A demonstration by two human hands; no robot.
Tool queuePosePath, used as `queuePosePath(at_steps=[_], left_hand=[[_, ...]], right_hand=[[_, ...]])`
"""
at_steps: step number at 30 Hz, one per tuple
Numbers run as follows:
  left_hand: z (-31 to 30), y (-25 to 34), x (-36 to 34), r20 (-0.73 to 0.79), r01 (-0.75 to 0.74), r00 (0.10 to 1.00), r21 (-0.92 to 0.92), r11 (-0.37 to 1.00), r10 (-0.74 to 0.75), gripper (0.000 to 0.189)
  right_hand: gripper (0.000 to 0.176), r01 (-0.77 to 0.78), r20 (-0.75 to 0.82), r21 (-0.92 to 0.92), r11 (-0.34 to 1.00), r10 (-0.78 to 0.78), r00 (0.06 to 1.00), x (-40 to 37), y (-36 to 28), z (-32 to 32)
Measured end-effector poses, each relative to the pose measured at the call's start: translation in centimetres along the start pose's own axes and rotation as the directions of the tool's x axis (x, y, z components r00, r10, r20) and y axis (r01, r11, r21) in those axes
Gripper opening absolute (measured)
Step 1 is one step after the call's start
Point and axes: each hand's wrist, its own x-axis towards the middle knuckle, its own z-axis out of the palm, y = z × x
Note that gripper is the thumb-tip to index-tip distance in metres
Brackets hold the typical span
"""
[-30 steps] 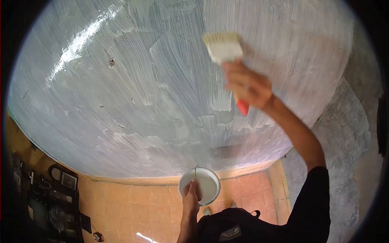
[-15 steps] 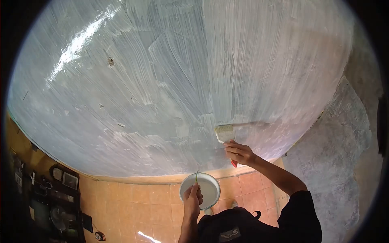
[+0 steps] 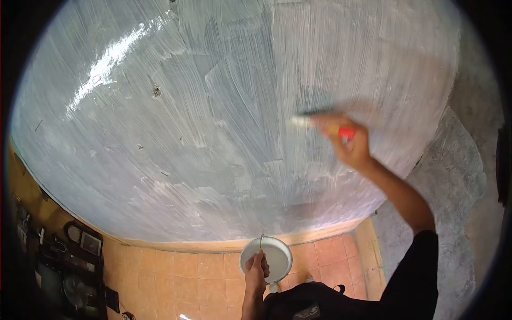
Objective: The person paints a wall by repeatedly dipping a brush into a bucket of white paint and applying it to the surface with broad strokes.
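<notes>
My right hand (image 3: 349,141) is raised against the wall (image 3: 213,117) and grips a paintbrush (image 3: 314,122) with a red handle end; the brush is blurred and turned sideways, its bristles pointing left on the wet grey-white paint. Lower down, my left hand (image 3: 256,266) is closed on the thin wire handle of a white paint bucket (image 3: 277,256), held near my waist above the floor. The wall shows streaky fresh brush strokes across most of its width.
Orange floor tiles (image 3: 181,272) run below the wall. Dark items, among them a fan and framed things (image 3: 80,245), lie at the lower left. A rough unpainted grey wall (image 3: 453,181) stands at the right.
My right hand swept the brush down the wall from high up to near its base, then back up to mid-height, turning the brush sideways. The bucket hand stayed in place.
</notes>
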Motion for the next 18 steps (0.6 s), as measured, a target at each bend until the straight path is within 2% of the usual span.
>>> queuePosePath(at_steps=[2, 3, 4, 6, 9, 10, 12, 13, 15, 16, 18], left_hand=[[0.0, -0.1, 0.0, -0.002, 0.003, 1.000, 0.009, 1.000, -0.002, 0.024], [0.0, -0.1, 0.1, 0.003, -0.003, 1.000, 0.008, 1.000, 0.003, 0.024], [0.2, -0.1, 0.2, -0.011, 0.002, 1.000, 0.005, 1.000, -0.002, 0.024], [0.1, -0.4, 0.1, -0.026, 0.008, 1.000, 0.000, 1.000, -0.008, 0.024], [0.1, -0.5, 0.3, -0.016, 0.000, 1.000, -0.018, 1.000, 0.000, 0.025], [0.1, -0.4, 0.2, -0.026, -0.002, 1.000, -0.029, 1.000, 0.001, 0.025], [0.1, -0.5, 0.0, -0.038, -0.001, 0.999, -0.045, 0.999, -0.001, 0.025], [0.0, -0.5, 0.0, -0.037, -0.003, 0.999, -0.045, 0.999, 0.001, 0.024], [0.0, -0.5, 0.0, -0.040, -0.008, 0.999, -0.042, 0.999, 0.006, 0.023], [0.0, -0.6, 0.0, -0.041, -0.012, 0.999, -0.030, 0.999, 0.010, 0.024], [0.0, -0.7, 0.2, -0.041, -0.008, 0.999, -0.015, 1.000, 0.008, 0.026]], right_hand=[[0.012, 0.145, 0.011, -0.139, 0.980, -0.145, 0.989, 5.7, -1.4, -2.4], [0.011, 0.217, -0.006, -0.054, 0.975, -0.217, 0.976, 8.7, -1.7, -3.1], [0.010, 0.262, -0.041, -0.084, 0.962, -0.266, 0.963, 11.4, -2.3, -3.9], [0.008, 0.282, -0.048, -0.270, 0.921, -0.305, 0.951, 15.9, -3.3, -5.5], [0.005, 0.371, 0.000, -0.181, 0.911, -0.377, 0.926, 20.7, -5.1, -6.8], [0.005, 0.373, 0.001, -0.180, 0.910, -0.379, 0.925, 21.3, -5.4, -6.9], [0.003, 0.619, -0.059, -0.259, 0.741, -0.652, 0.756, 22.0, -5.8, -6.9], [0.003, 0.622, -0.057, -0.255, 0.740, -0.654, 0.755, 21.3, -5.2, -7.2], [0.011, 0.384, -0.099, -0.603, 0.700, -0.543, 0.834, 18.5, -2.6, -7.9], [0.008, 0.547, -0.036, -0.529, 0.649, -0.661, 0.749, 18.3, -1.9, -6.6], [0.012, 0.630, 0.098, -0.456, 0.629, -0.667, 0.738, 14.3, -1.4, -4.5]])
